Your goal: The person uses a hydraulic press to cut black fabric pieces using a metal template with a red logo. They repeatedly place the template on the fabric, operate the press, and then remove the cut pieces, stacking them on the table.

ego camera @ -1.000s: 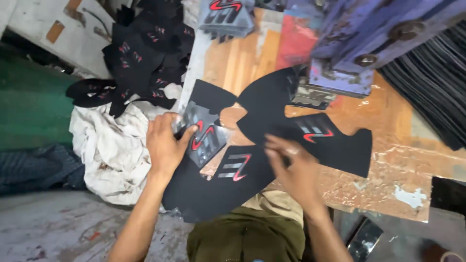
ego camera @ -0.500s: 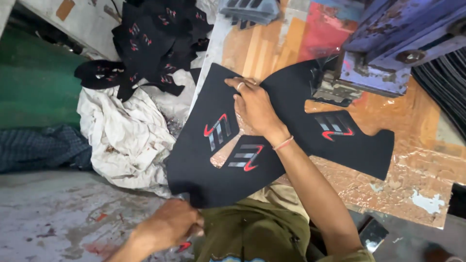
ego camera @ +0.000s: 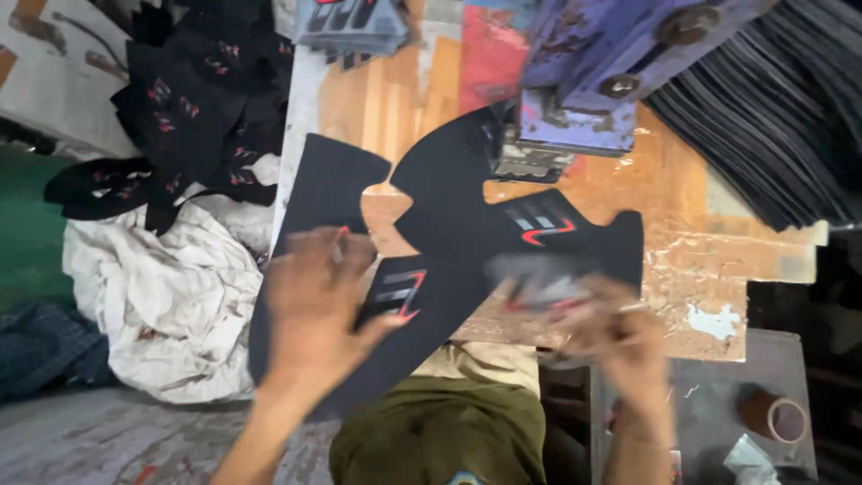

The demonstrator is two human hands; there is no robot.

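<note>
The left hand presses flat on the nearer black cutout, pinning it to the worktop. The right hand is blurred; its grip seems closed on a small grey piece, though I cannot tell for sure.

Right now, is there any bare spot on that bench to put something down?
Yes: bare wood between the black pieces and the grey stack, and the peeling strip right of them. It is crowded near both hands, under the purple press, and at the black pile.

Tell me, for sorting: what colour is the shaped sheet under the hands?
Black sheet, with grey-and-red stripe marks; head view.
</note>
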